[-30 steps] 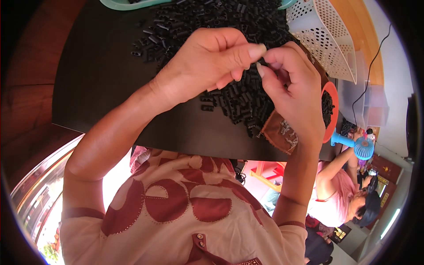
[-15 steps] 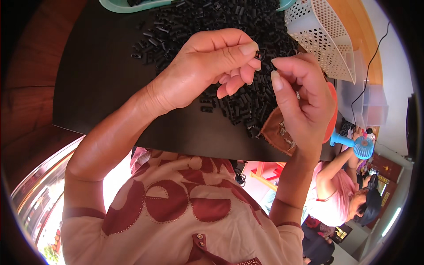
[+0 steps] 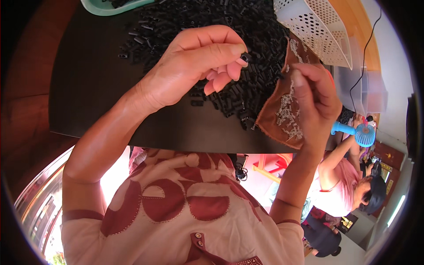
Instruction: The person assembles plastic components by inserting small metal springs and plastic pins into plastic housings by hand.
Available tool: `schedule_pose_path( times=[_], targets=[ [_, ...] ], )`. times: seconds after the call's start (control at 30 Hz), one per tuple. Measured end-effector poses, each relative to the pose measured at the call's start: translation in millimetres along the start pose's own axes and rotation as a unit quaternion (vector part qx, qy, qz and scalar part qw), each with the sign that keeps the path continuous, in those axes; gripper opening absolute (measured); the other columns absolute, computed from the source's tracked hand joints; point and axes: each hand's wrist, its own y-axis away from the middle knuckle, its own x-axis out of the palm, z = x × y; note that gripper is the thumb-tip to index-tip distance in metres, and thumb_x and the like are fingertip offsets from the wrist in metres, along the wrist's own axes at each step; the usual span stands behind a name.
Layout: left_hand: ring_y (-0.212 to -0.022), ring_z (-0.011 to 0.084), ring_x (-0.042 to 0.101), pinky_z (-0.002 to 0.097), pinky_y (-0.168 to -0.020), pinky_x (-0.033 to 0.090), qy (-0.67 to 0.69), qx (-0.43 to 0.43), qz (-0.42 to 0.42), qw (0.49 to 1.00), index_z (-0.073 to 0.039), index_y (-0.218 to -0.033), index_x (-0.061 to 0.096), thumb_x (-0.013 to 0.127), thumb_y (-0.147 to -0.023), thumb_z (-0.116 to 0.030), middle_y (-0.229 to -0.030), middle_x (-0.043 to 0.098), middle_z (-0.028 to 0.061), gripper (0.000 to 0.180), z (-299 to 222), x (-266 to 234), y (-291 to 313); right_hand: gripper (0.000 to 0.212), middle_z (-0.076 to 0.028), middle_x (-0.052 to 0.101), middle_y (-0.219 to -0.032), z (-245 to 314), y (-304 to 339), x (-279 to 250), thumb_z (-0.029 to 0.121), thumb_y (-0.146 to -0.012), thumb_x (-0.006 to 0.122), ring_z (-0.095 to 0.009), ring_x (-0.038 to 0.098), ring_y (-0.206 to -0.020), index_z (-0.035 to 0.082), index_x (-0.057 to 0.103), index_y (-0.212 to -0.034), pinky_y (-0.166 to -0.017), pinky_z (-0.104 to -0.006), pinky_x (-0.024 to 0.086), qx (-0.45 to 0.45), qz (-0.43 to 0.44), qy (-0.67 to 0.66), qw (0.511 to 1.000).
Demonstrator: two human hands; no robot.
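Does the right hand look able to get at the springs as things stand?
Probably yes: the right hand is close by the springs on the cloth, and nothing visible stands between them.

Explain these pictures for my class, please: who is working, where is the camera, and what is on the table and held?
There is no machine here: a person works barehanded. A wide camera worn on the head looks down, so straight edges bend near the rim. On the dark table lies a heap of small black pieces; beside it, a brown cloth holds tiny silvery springs. A green tray and a white basket with holes are farther away. The left hand pinches one black piece. The right hand is by the cloth; I cannot tell whether it holds anything.
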Motion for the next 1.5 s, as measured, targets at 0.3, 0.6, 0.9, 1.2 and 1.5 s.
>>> schedule_pose_path(
  times=[0.3, 0.6, 0.9, 1.2, 1.5],
  targets=[
    [-0.050, 0.0086, 0.047, 0.0227, -0.042, 0.033, -0.004, -0.001, -0.033, 0.999, -0.001, -0.093, 0.058, 0.047, -0.093, -0.018, -0.070, 0.058, 0.0040, 0.020, -3, 0, 2, 0.007, 0.003, 0.055, -0.076, -43, 47, -68, 0.002, -0.089, 0.057, -0.004, 0.046, -0.065, 0.000, 0.061, -0.095, -0.058, -0.0193, 0.038, 0.227, -0.003, 0.070, 0.971],
    [-0.050, 0.0082, 0.045, 0.0225, -0.043, 0.032, -0.013, -0.005, -0.043, 0.999, -0.001, -0.092, 0.057, 0.047, -0.092, -0.018, -0.069, 0.056, 0.0034, 0.019, -1, 1, 3, 0.011, -0.007, 0.053, -0.082, -58, 63, -62, 0.000, -0.084, 0.058, -0.014, 0.052, -0.068, -0.001, 0.061, -0.094, -0.062, -0.0259, 0.041, 0.182, 0.119, 0.197, 0.956],
    [-0.049, 0.0077, 0.044, 0.0221, -0.042, 0.032, -0.020, -0.007, -0.047, 0.999, -0.002, -0.091, 0.057, 0.047, -0.093, -0.018, -0.069, 0.056, 0.0030, 0.020, -1, 3, 2, 0.015, -0.012, 0.054, -0.086, -62, 54, -59, 0.000, -0.084, 0.056, -0.025, 0.056, -0.070, 0.001, 0.061, -0.098, -0.063, -0.0321, 0.044, 0.164, 0.103, 0.240, 0.951],
    [-0.050, 0.0075, 0.044, 0.0219, -0.042, 0.032, -0.025, 0.001, -0.040, 0.999, -0.002, -0.091, 0.057, 0.048, -0.092, -0.019, -0.069, 0.056, 0.0031, 0.019, 0, 1, 2, 0.015, -0.013, 0.055, -0.083, -57, 42, -61, 0.000, -0.085, 0.054, -0.029, 0.056, -0.070, 0.002, 0.061, -0.098, -0.064, -0.0335, 0.044, 0.152, 0.106, 0.210, 0.960],
    [-0.050, 0.0073, 0.044, 0.0218, -0.043, 0.031, -0.031, 0.007, -0.042, 0.999, -0.002, -0.090, 0.057, 0.048, -0.092, -0.019, -0.068, 0.056, 0.0025, 0.019, 2, -1, 1, 0.016, -0.013, 0.057, -0.086, -67, 28, -51, 0.000, -0.084, 0.054, -0.033, 0.058, -0.078, 0.003, 0.062, -0.097, -0.067, -0.0392, 0.045, 0.100, 0.118, 0.278, 0.948]
  ],
)
